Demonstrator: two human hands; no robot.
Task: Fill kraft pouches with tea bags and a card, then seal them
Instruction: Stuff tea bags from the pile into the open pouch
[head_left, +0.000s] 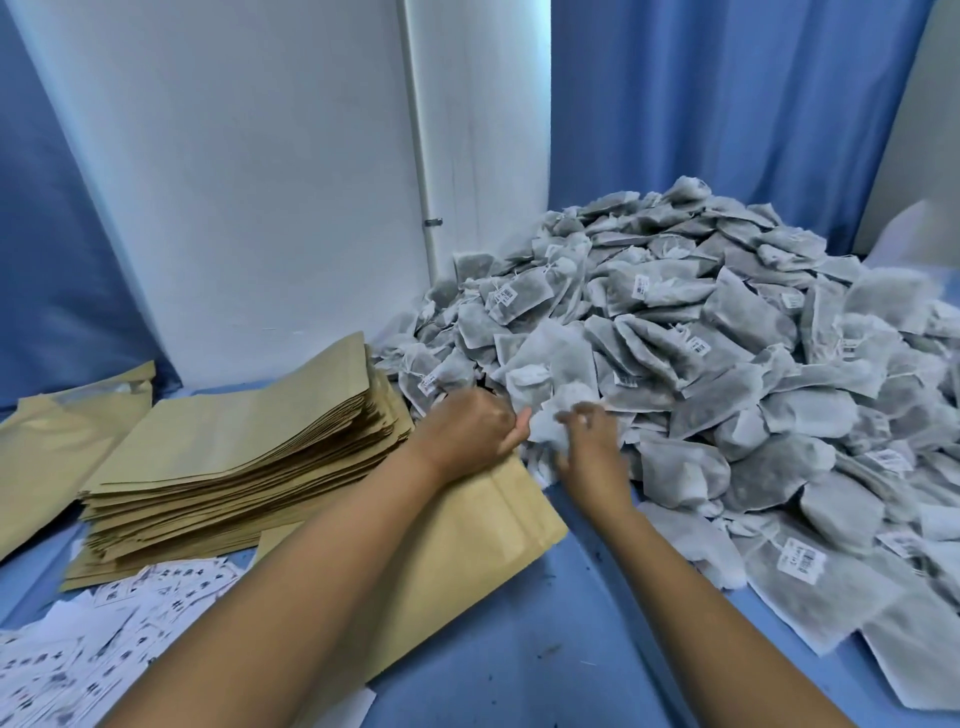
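While the left hand (470, 428) grips the flat tan kraft pouch's (467, 551) mouth, presumably keeping it open, the right hand (589, 441) pinches white gauzy tea bags (545, 441) beside the heap (727, 338).

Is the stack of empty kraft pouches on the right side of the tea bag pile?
No, the stack of kraft pouches lies left of the tea bag pile, beyond the left hand.

The flat tan kraft-paper pouch (467, 540) near the middle looks matt and smooth, like the stack of tan kraft-paper pouches (244, 447) at left. The heap of grey-white tea bags (727, 364) at right is soft, fibrous mesh paper with small printed paper tags. The desk (587, 613) wears matt blue cloth, lightly speckled.
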